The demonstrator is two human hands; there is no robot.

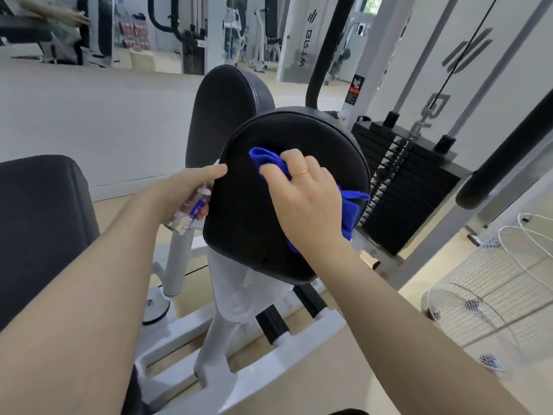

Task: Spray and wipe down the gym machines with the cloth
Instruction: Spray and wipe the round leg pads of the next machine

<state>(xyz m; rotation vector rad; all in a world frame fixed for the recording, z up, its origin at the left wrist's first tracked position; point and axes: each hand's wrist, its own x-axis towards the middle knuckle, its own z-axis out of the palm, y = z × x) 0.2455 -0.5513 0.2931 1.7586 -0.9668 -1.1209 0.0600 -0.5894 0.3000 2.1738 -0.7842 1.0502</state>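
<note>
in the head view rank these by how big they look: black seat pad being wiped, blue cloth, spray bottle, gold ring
1. black seat pad, by far the largest
2. blue cloth, partly hidden under the right hand
3. spray bottle, partly hidden by the left hand
4. gold ring, smallest

- Left hand (191,187): bare, no ring or watch showing; the forearm behind it is uncovered, with no sleeve reaching into view.
- Right hand (305,202): bare apart from a thin gold ring (300,173) on one finger, sitting just above the knuckle.
- Below the ring, the right wrist and forearm are bare too, with no sleeve or strap.
</note>
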